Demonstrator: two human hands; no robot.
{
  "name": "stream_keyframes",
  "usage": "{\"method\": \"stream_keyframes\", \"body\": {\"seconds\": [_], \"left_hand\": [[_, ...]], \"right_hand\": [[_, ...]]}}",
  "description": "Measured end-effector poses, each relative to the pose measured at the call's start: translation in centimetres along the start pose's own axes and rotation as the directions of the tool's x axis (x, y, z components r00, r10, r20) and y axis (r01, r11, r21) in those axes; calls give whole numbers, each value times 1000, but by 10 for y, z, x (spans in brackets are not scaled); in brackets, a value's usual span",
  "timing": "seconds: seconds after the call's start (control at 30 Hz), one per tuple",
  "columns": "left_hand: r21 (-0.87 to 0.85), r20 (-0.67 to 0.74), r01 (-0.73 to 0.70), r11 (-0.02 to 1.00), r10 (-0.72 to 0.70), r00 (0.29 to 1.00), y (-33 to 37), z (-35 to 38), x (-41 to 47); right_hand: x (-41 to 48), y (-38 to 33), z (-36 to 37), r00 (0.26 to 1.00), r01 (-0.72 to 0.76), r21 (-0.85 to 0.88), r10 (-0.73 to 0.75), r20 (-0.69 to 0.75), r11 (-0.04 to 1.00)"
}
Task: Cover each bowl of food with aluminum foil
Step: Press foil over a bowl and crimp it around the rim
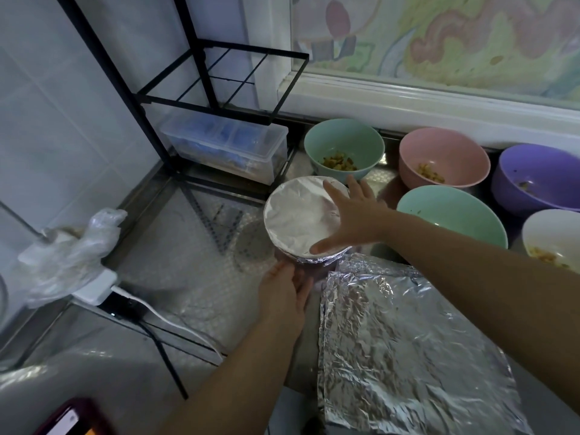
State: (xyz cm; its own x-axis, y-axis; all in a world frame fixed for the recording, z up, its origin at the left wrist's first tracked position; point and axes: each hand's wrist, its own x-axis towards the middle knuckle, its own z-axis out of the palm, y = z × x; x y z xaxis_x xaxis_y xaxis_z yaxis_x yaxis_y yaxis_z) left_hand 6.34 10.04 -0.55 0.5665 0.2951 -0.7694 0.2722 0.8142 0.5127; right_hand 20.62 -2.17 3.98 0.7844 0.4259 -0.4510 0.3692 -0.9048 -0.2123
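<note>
Your hands, above the counter (188, 277) and beside the big loose foil sheet (408, 340), both lay with fingers stretched on the foil-covered bowl (298, 218), your right hand (354, 215) spread flat on its top, your left hand (284, 293) pressed against its near side, uncovered bowls (452, 211) standing close behind and right.

- left hand (284, 293): bare, the back of it to the camera, fingers close together with rounded tips.
- right hand (356, 215): bare as well, back to the camera, knuckles and thumb plainly seen.
- left forearm (226, 381): bare from the wrist down to the bottom edge of the view, smooth, in dim shade.
- right forearm (470, 265): bare from the wrist to the right edge, looking broader nearer the wide lens.
- any sleeve lies outside the view.
</note>
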Motion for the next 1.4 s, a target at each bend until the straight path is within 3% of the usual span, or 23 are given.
{"method": "stream_keyframes", "body": {"seconds": [0.17,0.3,0.37,0.4,0.47,0.63,0.77,0.83,1.03,1.23,1.4], "left_hand": [[-16,40,97,995,-96,995,2,12,-1],[168,49,22,985,-31,998,4,6,3],[400,68,-164,902,150,986,7,-4,10],[548,120,-283,787,261,958,11,-10,13],[718,214,-388,577,348,913,20,-20,16],[654,265,-352,669,232,936,35,-22,16],[758,313,-429,491,303,900,39,-23,14],[778,299,-436,452,344,890,39,-23,15],[541,197,-237,807,152,969,40,-20,19],[439,209,-189,878,105,972,41,-14,13],[179,122,-5,984,-17,992,40,-8,8]], "right_hand": [[10,-13,-6,999,26,-60,-23,49,998],[12,-15,-5,998,9,-70,-4,70,998],[13,-15,-4,997,3,-68,2,72,998],[13,-16,-3,997,0,-69,5,74,998],[14,-16,-1,998,-4,-76,9,68,997],[13,-17,0,998,6,-75,-2,64,997],[13,-18,-1,998,1,-69,3,63,998],[13,-18,0,998,2,-67,2,60,998],[15,-17,2,999,-3,-71,6,45,997],[13,-18,0,999,3,-82,1,47,997],[11,-19,-1,998,-11,-67,15,57,998]]}}
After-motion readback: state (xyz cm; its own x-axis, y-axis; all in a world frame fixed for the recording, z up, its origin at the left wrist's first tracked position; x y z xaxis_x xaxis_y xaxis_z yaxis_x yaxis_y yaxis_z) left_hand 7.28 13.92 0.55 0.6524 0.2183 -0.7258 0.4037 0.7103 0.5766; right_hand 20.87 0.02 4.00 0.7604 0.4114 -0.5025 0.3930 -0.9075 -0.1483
